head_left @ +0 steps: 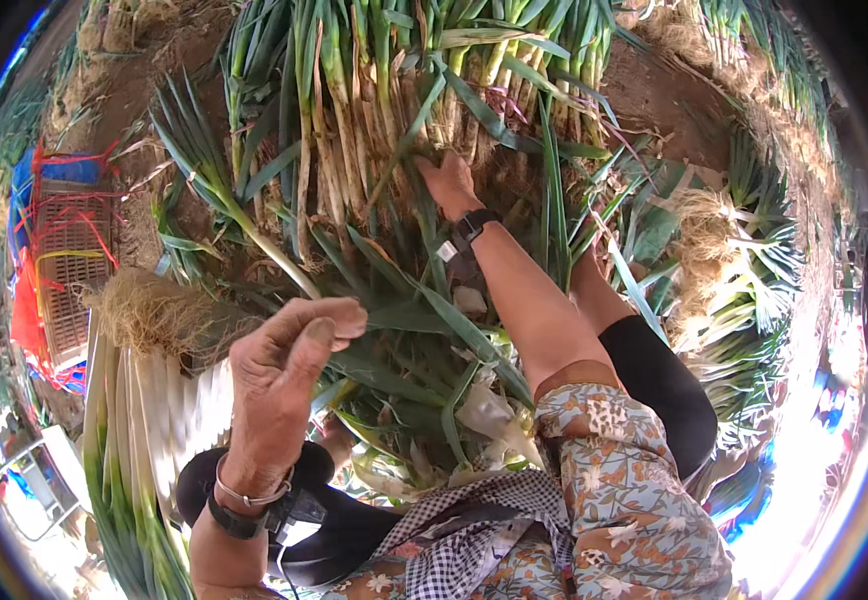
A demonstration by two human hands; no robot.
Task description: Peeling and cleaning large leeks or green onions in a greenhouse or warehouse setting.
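My left hand (pixel 284 370) is raised in front of me, fingers curled together, pinching the end of a long green leek leaf (pixel 404 315) that runs off to the right. My right hand (pixel 451 185) reaches forward into a heap of uncleaned leeks (pixel 354 110) with dirty white stalks and green tops, its fingers closed around stalks there. A watch sits on each wrist. A bundle of cleaned white leeks (pixel 154 410) with hairy roots lies at my lower left.
A brown plastic crate (pixel 69 265) with red and blue cords stands at the left on bare soil. Another pile of trimmed leeks (pixel 744 290) with roots lies at the right. Loose green leaves cover the ground between my knees.
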